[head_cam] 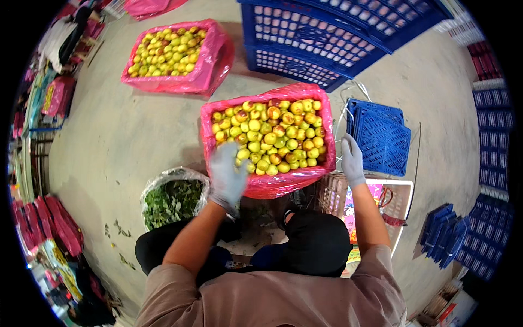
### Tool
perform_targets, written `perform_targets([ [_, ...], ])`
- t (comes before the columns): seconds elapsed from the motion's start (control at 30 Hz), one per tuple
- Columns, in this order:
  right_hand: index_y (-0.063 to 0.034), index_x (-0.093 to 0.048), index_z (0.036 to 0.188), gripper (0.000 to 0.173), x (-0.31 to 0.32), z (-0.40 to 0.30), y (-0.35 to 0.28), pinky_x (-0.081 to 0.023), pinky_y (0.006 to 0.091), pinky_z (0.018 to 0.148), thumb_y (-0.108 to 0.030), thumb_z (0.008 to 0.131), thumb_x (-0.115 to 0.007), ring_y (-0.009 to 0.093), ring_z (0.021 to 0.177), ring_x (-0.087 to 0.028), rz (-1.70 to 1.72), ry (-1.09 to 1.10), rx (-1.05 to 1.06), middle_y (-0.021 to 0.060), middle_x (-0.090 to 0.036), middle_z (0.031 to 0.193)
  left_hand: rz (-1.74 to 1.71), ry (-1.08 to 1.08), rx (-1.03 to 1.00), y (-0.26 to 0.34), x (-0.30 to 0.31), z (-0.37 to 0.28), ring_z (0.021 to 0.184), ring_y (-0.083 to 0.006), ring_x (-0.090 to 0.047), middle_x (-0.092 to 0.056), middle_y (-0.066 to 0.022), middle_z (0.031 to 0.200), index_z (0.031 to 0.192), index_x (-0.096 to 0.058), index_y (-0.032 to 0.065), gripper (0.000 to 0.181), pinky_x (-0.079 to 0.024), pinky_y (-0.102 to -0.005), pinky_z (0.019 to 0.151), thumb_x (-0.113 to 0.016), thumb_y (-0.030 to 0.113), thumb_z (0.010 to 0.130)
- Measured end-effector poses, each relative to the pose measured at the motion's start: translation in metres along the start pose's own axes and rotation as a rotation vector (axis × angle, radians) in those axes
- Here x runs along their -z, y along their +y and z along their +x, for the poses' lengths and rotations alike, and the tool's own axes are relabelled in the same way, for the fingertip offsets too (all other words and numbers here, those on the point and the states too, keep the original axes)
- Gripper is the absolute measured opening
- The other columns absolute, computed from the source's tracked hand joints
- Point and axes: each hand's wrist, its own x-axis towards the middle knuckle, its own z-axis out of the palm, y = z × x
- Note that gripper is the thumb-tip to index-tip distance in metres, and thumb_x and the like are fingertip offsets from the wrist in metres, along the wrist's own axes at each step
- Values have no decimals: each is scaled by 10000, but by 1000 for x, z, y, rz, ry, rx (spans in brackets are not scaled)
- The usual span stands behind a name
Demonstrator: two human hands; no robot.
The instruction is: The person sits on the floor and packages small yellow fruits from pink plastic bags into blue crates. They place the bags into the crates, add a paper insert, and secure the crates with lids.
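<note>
A crate lined with pink plastic film (269,186) stands before my knees, heaped with yellow-green, red-blushed fruit that look like jujubes (270,139). My left hand (229,173), in a pale grey glove, is over the crate's near left corner, with its fingers at the fruit. Motion blur hides whether a fruit is in its grasp. Just outside the right wall is my right hand (352,159), also gloved, its fingers stretched out and nothing visible in it. Left of my knees, a clear plastic bag (148,192) holds green leaves (175,204).
Another pink-lined fruit crate (171,83) sits farther off to the left. Tall blue crates (310,41) rise beyond mine. Flat blue plastic lattice panels (380,139) lie at right, above a pale basket (402,204) with red-handled scissors (385,197). More blue crates (492,163) line the right edge.
</note>
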Motion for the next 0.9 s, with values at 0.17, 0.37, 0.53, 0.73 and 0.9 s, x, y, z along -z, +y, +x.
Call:
perform_targets([
  [0.17, 23, -634, 973, 459, -48, 18, 75, -468, 436, 799, -341, 1098, -382, 277, 835, -569, -124, -79, 5, 134, -639, 900, -648, -274, 1126, -216, 70, -17, 764, -190, -635, -653, -95, 925, 1058, -630, 11, 398, -533, -324, 671, -551, 397, 1001],
  [0.37, 69, -669, 1003, 470, -62, 1, 67, -471, 325, 747, -360, 1063, -487, 149, 806, -547, 35, 81, -140, 73, -660, 891, -181, -996, 1121, -332, 198, -101, 616, -214, -670, -700, -109, 827, 1029, -692, 19, 234, -578, -382, 541, -664, 224, 919],
  [0.53, 84, -698, 1119, 576, -58, -3, 57, -485, 330, 830, -457, 1041, -517, 167, 902, -603, -32, 179, -267, 82, -702, 1014, 370, -667, 659, -327, 144, -197, 980, -382, -684, -691, -209, 1077, 1232, -633, 35, 719, -550, -452, 907, -822, 542, 757],
  [0.73, 108, -699, 1088, 619, -76, -2, 37, -494, 375, 795, -467, 1043, -476, 248, 841, -652, -192, 215, -223, 182, -737, 980, 196, -431, 580, -380, 127, -240, 791, -399, -685, -698, -158, 830, 1013, -652, -3, 260, -590, -447, 786, -636, 193, 844],
  [0.9, 94, -706, 1098, 652, -62, -1, 56, -504, 391, 788, -505, 1039, -456, 265, 847, -665, -264, 252, -192, 189, -741, 988, -483, -346, 1090, -383, 215, -214, 712, -157, -633, -637, -58, 766, 925, -664, 4, 110, -557, -333, 642, -640, 92, 864],
])
